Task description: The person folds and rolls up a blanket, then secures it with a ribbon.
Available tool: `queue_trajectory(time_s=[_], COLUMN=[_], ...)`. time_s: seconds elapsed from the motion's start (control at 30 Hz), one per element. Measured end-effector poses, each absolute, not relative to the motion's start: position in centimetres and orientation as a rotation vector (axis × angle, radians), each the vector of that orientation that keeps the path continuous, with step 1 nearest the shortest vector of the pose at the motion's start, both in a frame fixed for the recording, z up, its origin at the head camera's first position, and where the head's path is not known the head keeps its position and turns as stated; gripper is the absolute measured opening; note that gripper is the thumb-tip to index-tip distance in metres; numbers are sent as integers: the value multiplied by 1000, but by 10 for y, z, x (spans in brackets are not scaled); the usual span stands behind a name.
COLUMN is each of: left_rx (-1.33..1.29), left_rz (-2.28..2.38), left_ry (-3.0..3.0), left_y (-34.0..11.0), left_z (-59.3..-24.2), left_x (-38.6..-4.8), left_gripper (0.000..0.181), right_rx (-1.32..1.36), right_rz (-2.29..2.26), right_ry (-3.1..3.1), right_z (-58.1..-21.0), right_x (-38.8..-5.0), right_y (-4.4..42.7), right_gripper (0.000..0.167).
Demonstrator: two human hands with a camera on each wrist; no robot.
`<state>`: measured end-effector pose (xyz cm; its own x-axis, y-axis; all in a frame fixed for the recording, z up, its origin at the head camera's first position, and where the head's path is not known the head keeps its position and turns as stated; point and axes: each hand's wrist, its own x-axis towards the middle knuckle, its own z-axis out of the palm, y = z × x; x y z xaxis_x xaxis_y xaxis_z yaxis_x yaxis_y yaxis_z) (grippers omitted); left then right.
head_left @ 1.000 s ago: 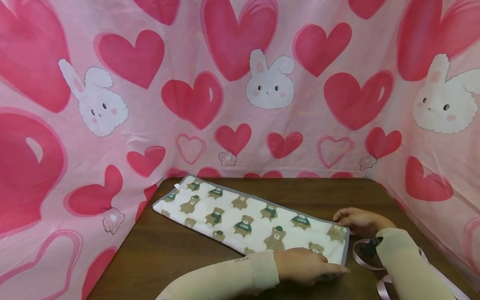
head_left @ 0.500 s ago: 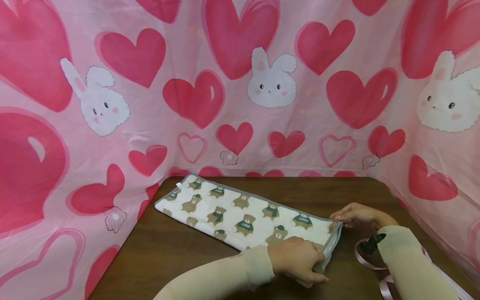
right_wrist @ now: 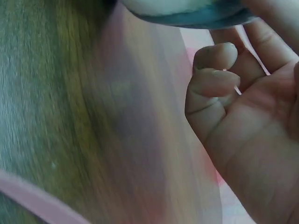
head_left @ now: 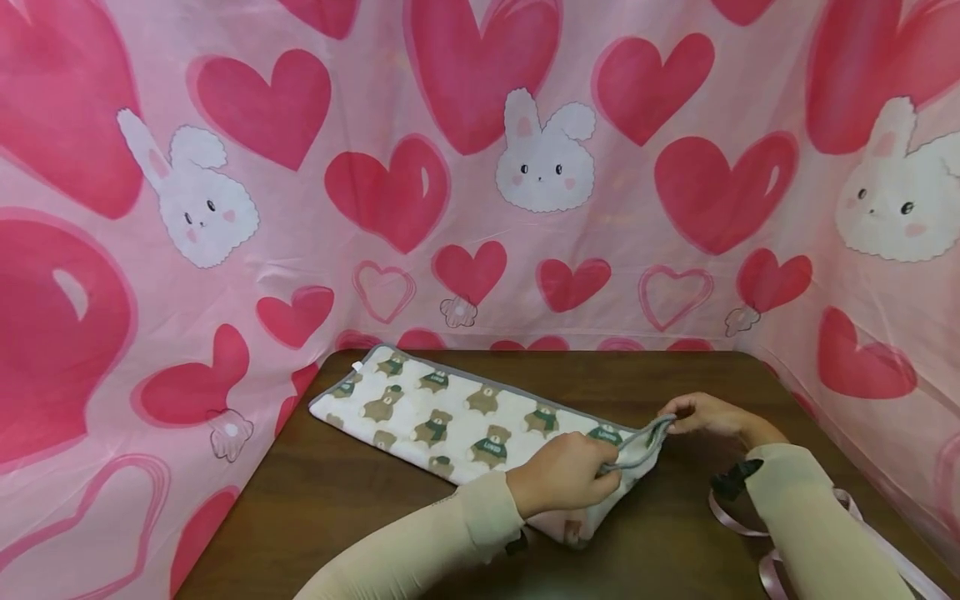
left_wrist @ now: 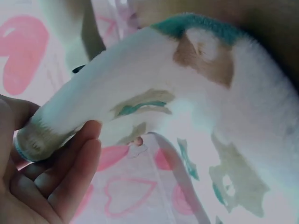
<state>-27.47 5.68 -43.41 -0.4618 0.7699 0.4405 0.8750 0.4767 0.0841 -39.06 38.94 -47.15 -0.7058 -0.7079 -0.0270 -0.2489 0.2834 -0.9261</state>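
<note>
A folded white cloth with brown bears and a grey edge lies slantwise over the table. The left hand pinches its near right corner, lifted and bent back leftward; in the left wrist view the thumb and fingers of the left hand grip the edge of the cloth. At the far right corner the right hand holds the grey edge between thumb and fingertips. In the right wrist view a strip of the cloth reaches the right hand, whose other fingers are curled.
Pink ribbon lies in loops on the brown table, beside and below the right forearm. A dark object is at the right sleeve's cuff. Pink fabric with hearts and rabbits hangs around the table's back and sides.
The left hand has moved left and up, carrying the near corner, so the cloth's right end is raised and folded over. The right hand has taken hold of the far corner and lifted it slightly.
</note>
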Motion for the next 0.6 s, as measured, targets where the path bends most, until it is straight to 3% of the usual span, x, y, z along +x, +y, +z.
queue_trajectory(time_s=[0.13, 0.27, 0.4, 0.6], left_rx=[-1333, -1267, -1216, -1203], left_rz=[-507, -602, -739, -817], left_ry=[-2383, -2439, -2507, -2580], left_y=[55, 53, 51, 49], left_z=[-428, -427, -429, -431], left_x=[-276, -278, -283, -285], left_gripper=[35, 35, 35, 34], right_rx=[-685, -763, -956, -794], right_rz=[-1653, -1802, -1774, -1598], right_ry=[1931, 1801, 1842, 2100], right_z=[-476, -481, -482, -475], right_x=[-391, -394, -397, -391], right_y=[382, 376, 372, 370], right_gripper=[18, 25, 23, 30])
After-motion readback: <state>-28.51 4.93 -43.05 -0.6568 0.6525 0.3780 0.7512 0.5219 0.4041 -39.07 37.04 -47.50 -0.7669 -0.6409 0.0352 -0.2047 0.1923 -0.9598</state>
